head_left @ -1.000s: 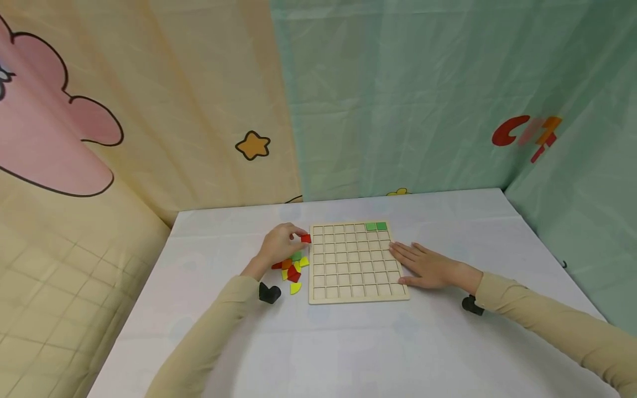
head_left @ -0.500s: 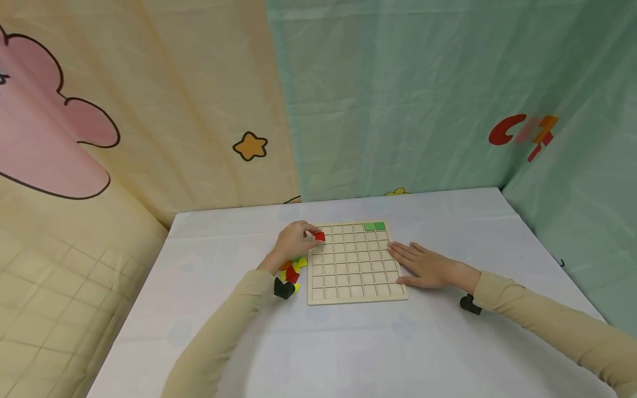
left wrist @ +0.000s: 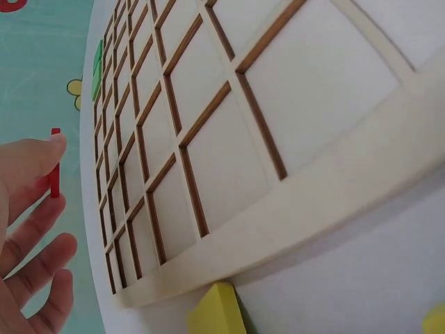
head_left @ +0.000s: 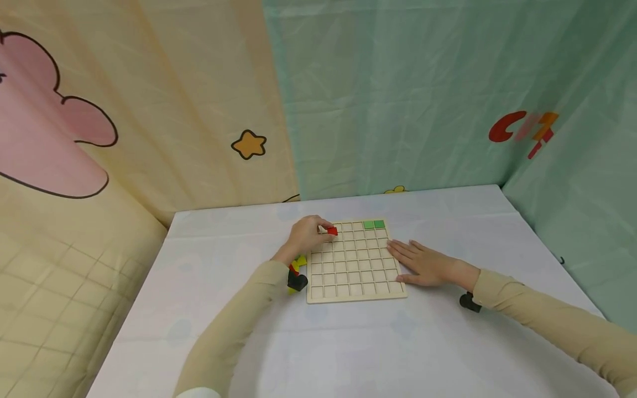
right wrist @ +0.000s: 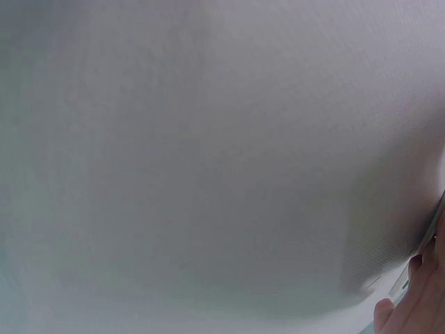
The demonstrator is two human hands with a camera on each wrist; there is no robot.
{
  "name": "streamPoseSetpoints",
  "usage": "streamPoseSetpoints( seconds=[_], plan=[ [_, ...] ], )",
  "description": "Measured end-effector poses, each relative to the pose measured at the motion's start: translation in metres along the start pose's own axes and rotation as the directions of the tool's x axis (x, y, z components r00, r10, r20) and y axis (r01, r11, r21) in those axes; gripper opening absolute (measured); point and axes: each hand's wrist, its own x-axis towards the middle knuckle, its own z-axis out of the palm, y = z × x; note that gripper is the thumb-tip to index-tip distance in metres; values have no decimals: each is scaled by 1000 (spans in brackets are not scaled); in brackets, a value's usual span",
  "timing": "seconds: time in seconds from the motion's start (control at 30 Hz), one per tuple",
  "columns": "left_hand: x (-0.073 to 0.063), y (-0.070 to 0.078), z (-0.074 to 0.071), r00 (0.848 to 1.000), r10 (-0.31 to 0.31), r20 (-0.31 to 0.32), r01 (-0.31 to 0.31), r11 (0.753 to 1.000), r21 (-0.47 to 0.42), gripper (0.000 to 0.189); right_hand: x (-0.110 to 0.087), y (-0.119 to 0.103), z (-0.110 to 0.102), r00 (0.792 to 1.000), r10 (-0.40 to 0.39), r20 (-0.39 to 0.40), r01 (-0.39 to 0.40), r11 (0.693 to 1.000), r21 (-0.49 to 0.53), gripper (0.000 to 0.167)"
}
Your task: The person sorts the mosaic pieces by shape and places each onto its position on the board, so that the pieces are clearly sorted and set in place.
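A wooden grid board [head_left: 357, 300] with square recesses lies on the table. Two green tiles [head_left: 374, 224] fill its far right corner cells. Over the board's far left part, my left hand [head_left: 306, 235] pinches a thin red tile [head_left: 332, 231] between thumb and fingertip; in the left wrist view the red tile [left wrist: 55, 163] is seen edge-on, raised above the board. My right hand [head_left: 428, 265] lies flat with straight fingers, its fingertips touching the board's right edge. Only part of the right hand [right wrist: 421, 299] shows in the right wrist view.
Left of the board lie loose yellow tiles [head_left: 301, 261] and a red piece, partly hidden by the left wrist and its black camera [head_left: 297, 282]. Another black camera [head_left: 470, 302] sits under the right wrist. Printed curtains [head_left: 398, 99] stand behind the white-covered table [head_left: 343, 348].
My left hand has carried the red tile rightward, from beside the board's left edge to above its far left cells. The right hand stays in place.
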Motion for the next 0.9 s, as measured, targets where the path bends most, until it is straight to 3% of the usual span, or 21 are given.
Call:
streamPoseSetpoints(
  seconds=[0.53, 0.9],
  plan=[
    [21, 10, 11, 1000, -7, 14, 7, 1000, 0, 33, -1, -1, -1, 1000, -8, -18, 8, 999, 34, 80],
    [36, 18, 16, 1000, -8, 28, 7, 1000, 19, 32, -1, -2, -2, 1000, 10, 17, -10, 1000, 18, 81]
  ],
)
